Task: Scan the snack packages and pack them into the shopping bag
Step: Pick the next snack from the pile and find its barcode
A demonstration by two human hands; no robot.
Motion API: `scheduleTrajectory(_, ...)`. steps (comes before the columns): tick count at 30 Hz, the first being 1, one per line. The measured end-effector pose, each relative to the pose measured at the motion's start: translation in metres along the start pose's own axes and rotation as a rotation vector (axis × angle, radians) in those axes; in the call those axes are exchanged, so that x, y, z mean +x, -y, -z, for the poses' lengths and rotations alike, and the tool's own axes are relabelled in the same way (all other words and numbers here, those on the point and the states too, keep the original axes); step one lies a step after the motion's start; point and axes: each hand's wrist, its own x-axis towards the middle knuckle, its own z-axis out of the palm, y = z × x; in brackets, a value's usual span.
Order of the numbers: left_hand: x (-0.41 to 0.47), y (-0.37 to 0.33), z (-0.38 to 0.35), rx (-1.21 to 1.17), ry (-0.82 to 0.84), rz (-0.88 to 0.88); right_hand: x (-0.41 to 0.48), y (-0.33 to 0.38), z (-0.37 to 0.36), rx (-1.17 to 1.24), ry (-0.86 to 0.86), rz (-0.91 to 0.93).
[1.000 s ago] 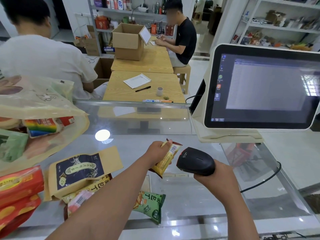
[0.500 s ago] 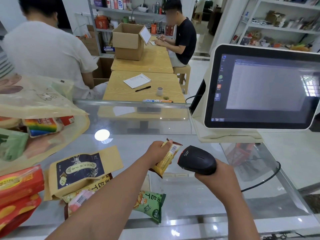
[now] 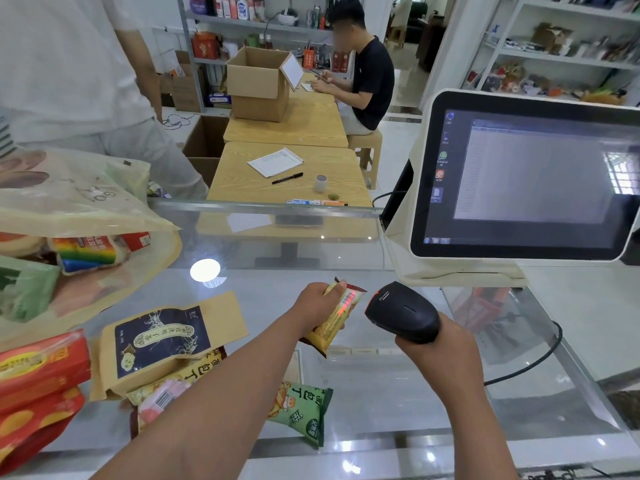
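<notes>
My left hand (image 3: 317,304) grips a small yellow snack package (image 3: 334,325) above the glass counter (image 3: 381,382), its barcode turned right. A red scan line glows across that barcode. My right hand (image 3: 436,351) holds a black barcode scanner (image 3: 403,311) pointed at the package from a short gap away. The translucent shopping bag (image 3: 86,216) lies open at the left with a rainbow pack and green packs inside. On the counter below my left arm lie a kraft pouch with a dark label (image 3: 166,337), a green snack pack (image 3: 301,410) and a pink pack (image 3: 159,403).
Red snack bags (image 3: 38,382) lie at the counter's left front corner. A white point-of-sale screen (image 3: 530,181) stands at the right, with the scanner's cable (image 3: 540,358) running beneath it. A person in a white shirt stands behind the bag; another sits at wooden tables beyond.
A red scan line now lights the package's barcode. My hands have stayed nearly in place. The person in white behind the counter has stood up.
</notes>
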Motion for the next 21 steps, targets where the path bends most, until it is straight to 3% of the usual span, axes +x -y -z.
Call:
scheduleTrajectory(11, 0.001, 0.000, 0.000, -0.009, -0.002, 0.006, 0.002, -0.003, -0.001, 0.002, 0.014, 0.026)
scheduleTrajectory(16, 0.000, -0.001, 0.000, -0.040, -0.022, 0.010, 0.004, -0.011, -0.017, 0.035, 0.127, 0.081)
scheduleTrajectory(21, 0.000, -0.003, 0.001, -0.141, -0.034, 0.048, 0.010, -0.024, -0.046, -0.063, 0.123, 0.057)
